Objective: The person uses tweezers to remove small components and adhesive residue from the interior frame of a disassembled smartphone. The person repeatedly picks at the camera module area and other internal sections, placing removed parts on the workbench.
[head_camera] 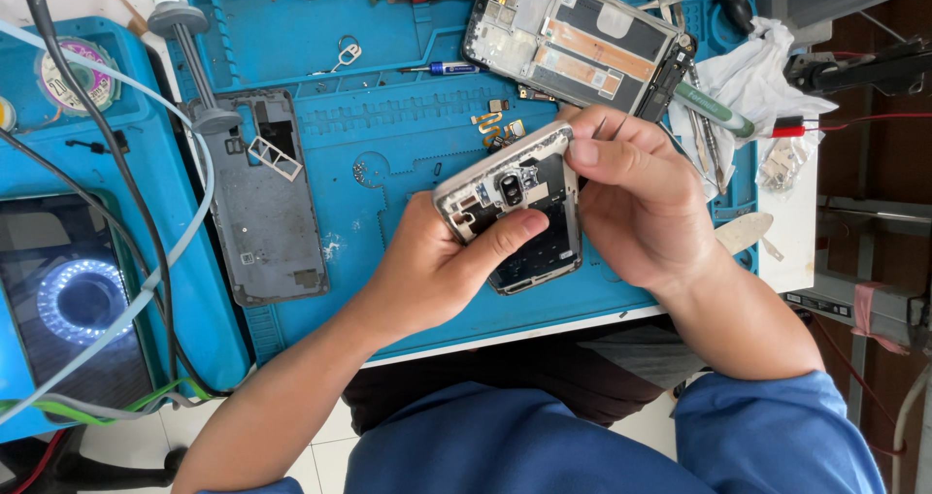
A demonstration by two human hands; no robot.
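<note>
Both of my hands hold a silver phone frame [513,195] with a camera module and exposed inner parts, above a blue work mat [388,115]. My left hand [437,266] grips it from below, thumb across its face. My right hand [636,198] clasps its right edge, thumb on the top corner, with thin metal tweezers poking out between the fingers. A second opened phone [573,38] lies on the mat just beyond.
A grey back cover [267,198] lies on the mat at left, beside a roller tool [194,57]. Small screws and flex parts [495,125] lie near the frame. A screwdriver [442,67], a white cloth [752,77] and cables [146,261] surround the mat. A ring light reflects at far left [83,295].
</note>
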